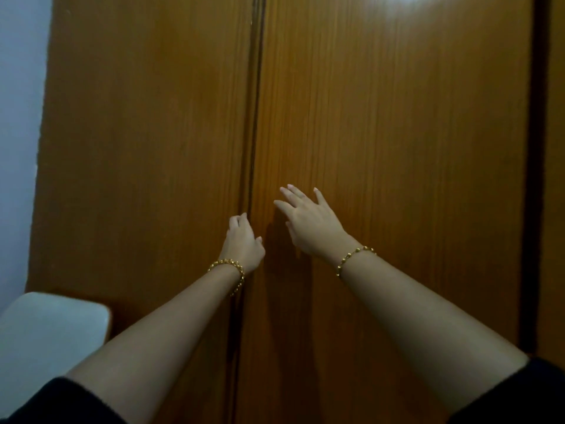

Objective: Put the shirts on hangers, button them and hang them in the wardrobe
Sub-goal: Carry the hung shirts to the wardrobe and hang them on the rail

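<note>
Head view, read left to right. A pale wall (18,117) takes the left margin. Below it, at lower left, sits a pale object (46,332) with rounded corners, type not determinable. The wardrobe fills the rest: left door (146,133), vertical seam (255,117), right door (397,133). Both doors appear shut or very nearly so, and no handle shows on either. No shirts or hangers are in view, so their whereabouts cannot be confirmed.

Left hand (243,243): extended, with a beaded gold bracelet (227,267) at the wrist. Its fingers are curled, tips at the seam on the left door's edge. Whether they have hooked that edge or merely rest against it cannot be told.

Right hand (308,224): similar bracelet. The fingers are straight and splayed and hold nothing. The palm faces the right door just right of the seam. A shadow lies directly beneath it, so contact with the wood is likely but not certain.

Further right, a dark gap (530,179) separates the right door from another wood panel (555,179) at the frame edge.

Governing relation: the seam's long axis runs vertically through the frame. It lies directly at the left fingertips and just left of the right hand's, so the left hand is the nearer. Judgement: the doors are either being pressed closed or about to be drawn open, and the frame does not settle which. Any pull would have to begin at the seam edge.
</note>
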